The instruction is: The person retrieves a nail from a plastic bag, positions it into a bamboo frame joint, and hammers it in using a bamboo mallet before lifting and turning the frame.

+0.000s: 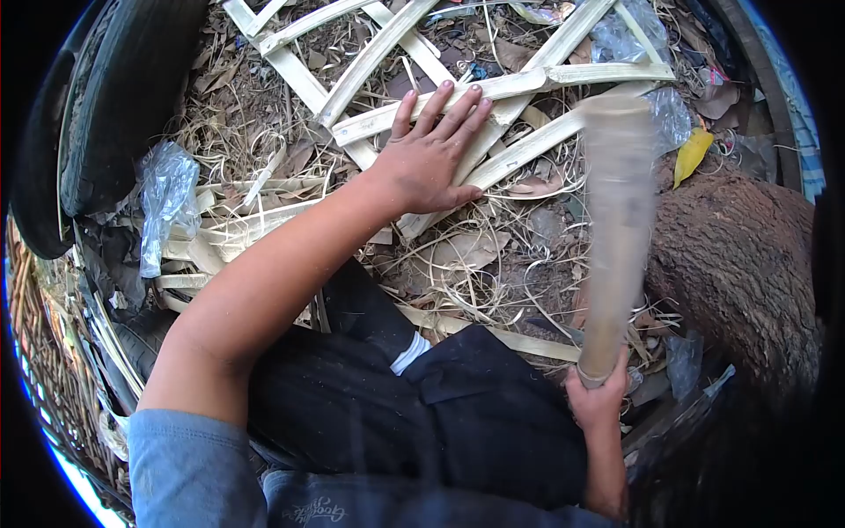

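A lattice of pale split strips (374,119) lies on the littered ground at the top of the head view. My left hand (431,158) rests flat across crossing strips, its fingers spread and the thumb out to the right. At the lower right my right hand (599,392) is wrapped round the near end of a thick wooden or bamboo stick (607,264). The stick points away from me, its far end blurred by motion and seen over the lattice's right part.
Black tyres (123,106) stand at the upper left, near a crumpled clear plastic bag (167,207). A rough tree trunk or root (735,255) lies at right, below a yellow leaf (693,157). Loose shavings (458,290) and dry leaves cover the ground.
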Demonstrator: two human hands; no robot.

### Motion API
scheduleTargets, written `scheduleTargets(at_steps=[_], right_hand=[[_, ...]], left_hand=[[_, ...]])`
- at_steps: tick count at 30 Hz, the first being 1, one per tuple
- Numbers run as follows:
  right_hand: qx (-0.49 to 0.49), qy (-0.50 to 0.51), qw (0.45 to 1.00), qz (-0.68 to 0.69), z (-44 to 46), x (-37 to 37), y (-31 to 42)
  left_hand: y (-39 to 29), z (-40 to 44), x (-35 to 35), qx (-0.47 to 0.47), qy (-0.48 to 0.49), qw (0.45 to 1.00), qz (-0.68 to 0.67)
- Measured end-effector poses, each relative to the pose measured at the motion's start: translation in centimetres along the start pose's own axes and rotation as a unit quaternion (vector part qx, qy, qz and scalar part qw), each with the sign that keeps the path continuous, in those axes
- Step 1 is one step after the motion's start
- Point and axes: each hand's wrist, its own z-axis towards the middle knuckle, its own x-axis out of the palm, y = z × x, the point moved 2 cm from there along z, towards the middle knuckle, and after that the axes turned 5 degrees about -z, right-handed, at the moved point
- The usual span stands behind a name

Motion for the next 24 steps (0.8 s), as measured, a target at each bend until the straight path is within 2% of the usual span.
scheduleTargets(at_steps=[4,7,8,13,15,16,17,19,20,21,23,24], right_hand=[[-0.012,0.000,1.000,0.000,0.9,-0.4,0.1],[-0.006,0.028,1.000,0.009,0.4,0.2,-0.1],[0.030,0.075,0.993,-0.089,0.9,0.1,-0.7],[-0.046,-0.003,0.999,-0.015,0.8,-0.1,-0.1],[0.014,0.084,0.995,-0.056,1.2,0.0,-0.8],[0.019,0.113,0.980,-0.160,1.4,0.4,-1.2],[0.014,0.105,0.981,-0.160,1.4,0.2,-1.0],[-0.058,0.008,0.998,-0.017,0.9,-0.2,-0.5],[-0.056,0.009,0.998,0.036,0.7,0.0,-0.3],[-0.045,0.006,0.998,0.040,0.2,0.3,-0.6],[-0.027,0.068,0.987,-0.146,0.8,0.7,-1.2],[-0.067,0.033,0.996,-0.051,0.9,0.5,-0.5]], left_hand=[[0.1,0.0,0.1,0.015,-0.028,0.999,-0.036],[0.0,0.0,-0.1,0.007,-0.009,1.000,-0.013],[0.1,0.0,0.0,0.006,-0.011,1.000,-0.018],[0.1,-0.2,0.1,0.003,-0.005,1.000,-0.023],[0.0,0.0,-0.2,0.001,0.004,1.000,-0.015],[-0.1,0.0,-0.4,0.009,-0.009,1.000,-0.016],[0.0,0.5,-0.7,0.011,-0.018,1.000,-0.013],[0.0,0.0,-0.2,0.006,-0.013,1.000,-0.028],[0.1,-0.1,0.0,0.012,-0.019,0.999,-0.030],[0.0,0.0,-0.2,0.005,-0.007,1.000,-0.026],[-0.1,0.1,-0.4,0.010,-0.013,1.000,-0.023],[0.1,0.6,-0.4,0.008,-0.018,1.000,-0.021]])
